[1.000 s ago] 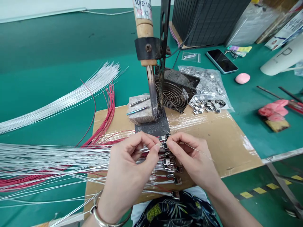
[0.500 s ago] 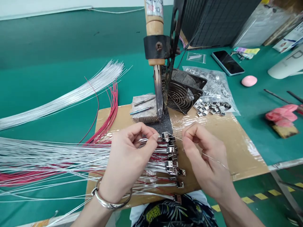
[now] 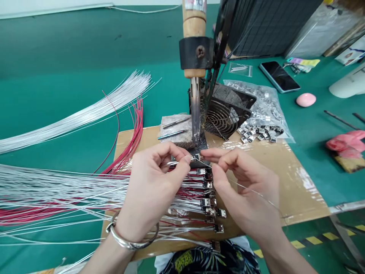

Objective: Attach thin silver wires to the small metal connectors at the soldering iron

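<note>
**Two hands at one connector, more lined up below**

The person's left hand (image 3: 151, 186) and right hand (image 3: 242, 186) meet over a cardboard sheet (image 3: 296, 190) on the green desk (image 3: 71, 42). The left fingers (image 3: 182, 156) are closed, pinching a silver wire (image 3: 173, 163) just beside a small metal connector (image 3: 197, 157). The right fingers (image 3: 216, 154) are closed on a second, thin silver wire (image 3: 256, 193) that runs to that connector, which sits between the hands, close to the tip of the soldering iron (image 3: 195, 102).

Below, about eight more connectors (image 3: 218, 228) lie in a loose column, though the hands and wires block an exact count. Their wires run left under the left hand. Two bundles lie to the left, one of white wire (image 3: 85, 110) and one of red wire (image 3: 137, 133).

The single iron stands on a blackened metal plate (image 3: 201, 146), in front of one caged fan (image 3: 221, 120). A stone block (image 3: 173, 131) carries two iron bits (image 3: 172, 134). Farther off are a bag of connectors (image 3: 262, 104) and one phone (image 3: 279, 76).
</note>
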`<action>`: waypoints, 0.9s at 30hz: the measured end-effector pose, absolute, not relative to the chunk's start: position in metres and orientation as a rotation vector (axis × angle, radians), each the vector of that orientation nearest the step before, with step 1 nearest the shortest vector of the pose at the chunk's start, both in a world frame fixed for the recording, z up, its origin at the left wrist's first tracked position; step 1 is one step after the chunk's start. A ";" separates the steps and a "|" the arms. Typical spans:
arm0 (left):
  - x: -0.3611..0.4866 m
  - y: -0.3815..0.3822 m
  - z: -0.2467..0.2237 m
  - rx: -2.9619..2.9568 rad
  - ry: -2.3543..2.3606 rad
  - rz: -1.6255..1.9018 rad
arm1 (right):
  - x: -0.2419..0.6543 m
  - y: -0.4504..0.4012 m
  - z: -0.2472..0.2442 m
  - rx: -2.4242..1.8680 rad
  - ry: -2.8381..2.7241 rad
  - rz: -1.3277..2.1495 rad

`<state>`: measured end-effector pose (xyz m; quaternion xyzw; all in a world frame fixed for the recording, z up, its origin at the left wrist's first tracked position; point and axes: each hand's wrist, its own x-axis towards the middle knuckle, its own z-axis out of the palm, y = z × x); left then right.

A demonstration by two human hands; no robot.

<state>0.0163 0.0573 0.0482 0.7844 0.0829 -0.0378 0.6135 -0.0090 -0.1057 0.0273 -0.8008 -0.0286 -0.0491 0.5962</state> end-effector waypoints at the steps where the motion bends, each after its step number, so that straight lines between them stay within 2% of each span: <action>1: 0.016 0.058 0.048 1.812 0.191 -0.079 | -0.009 -0.105 0.028 -1.858 -0.063 -0.116; 27: 0.028 0.058 0.048 1.747 0.205 -0.041 | -0.001 -0.102 0.032 -1.802 -0.014 -0.143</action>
